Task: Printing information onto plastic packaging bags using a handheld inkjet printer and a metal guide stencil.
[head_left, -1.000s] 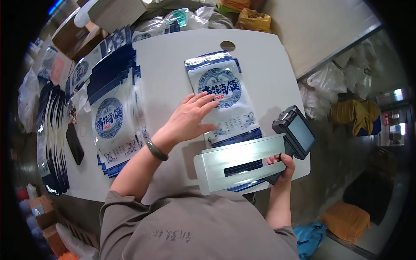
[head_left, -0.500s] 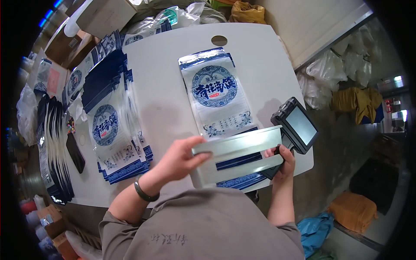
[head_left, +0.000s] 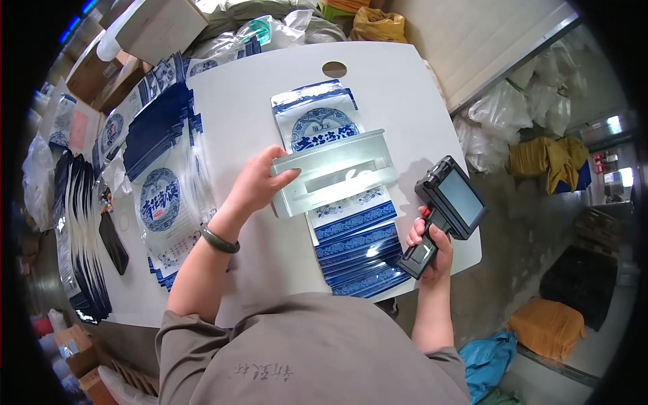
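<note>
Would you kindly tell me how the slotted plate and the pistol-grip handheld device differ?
The slotted plate is pale; the pistol-grip handheld device is black. The plate has a rectangular opening, the device a screen. The left hand holds the plate, the right hand the device.

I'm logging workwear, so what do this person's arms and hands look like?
The left hand and right hand wear no gloves. A smooth, dark greenish bangle circles the left wrist; nothing shows on the right one. The grey-brown T-shirt has short, plain sleeves ending near the elbows.
</note>
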The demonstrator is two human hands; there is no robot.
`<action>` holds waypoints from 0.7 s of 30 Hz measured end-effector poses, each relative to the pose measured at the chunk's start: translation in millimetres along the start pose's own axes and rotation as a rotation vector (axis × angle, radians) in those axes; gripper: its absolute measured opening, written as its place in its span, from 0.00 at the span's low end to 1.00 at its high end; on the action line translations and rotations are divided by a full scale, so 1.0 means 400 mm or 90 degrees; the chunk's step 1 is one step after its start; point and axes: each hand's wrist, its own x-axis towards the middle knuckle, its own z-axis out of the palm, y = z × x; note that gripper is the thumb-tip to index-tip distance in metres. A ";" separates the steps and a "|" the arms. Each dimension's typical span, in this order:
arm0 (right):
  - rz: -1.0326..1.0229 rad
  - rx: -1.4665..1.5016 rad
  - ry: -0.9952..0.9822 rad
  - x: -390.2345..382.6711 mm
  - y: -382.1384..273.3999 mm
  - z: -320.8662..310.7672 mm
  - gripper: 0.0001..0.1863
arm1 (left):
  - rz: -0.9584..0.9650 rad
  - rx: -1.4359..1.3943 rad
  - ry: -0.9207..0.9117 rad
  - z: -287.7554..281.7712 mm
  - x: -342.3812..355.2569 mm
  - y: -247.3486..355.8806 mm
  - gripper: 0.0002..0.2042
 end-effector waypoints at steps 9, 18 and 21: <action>0.010 -0.008 -0.011 0.004 -0.006 0.009 0.24 | -0.015 0.311 0.042 0.006 -0.006 0.014 0.18; 0.053 -0.402 0.142 0.015 -0.025 0.201 0.16 | 0.012 0.282 0.085 0.020 -0.016 0.004 0.15; 0.122 -0.572 0.115 0.043 -0.014 0.276 0.14 | 0.005 0.294 0.099 0.022 -0.020 0.001 0.15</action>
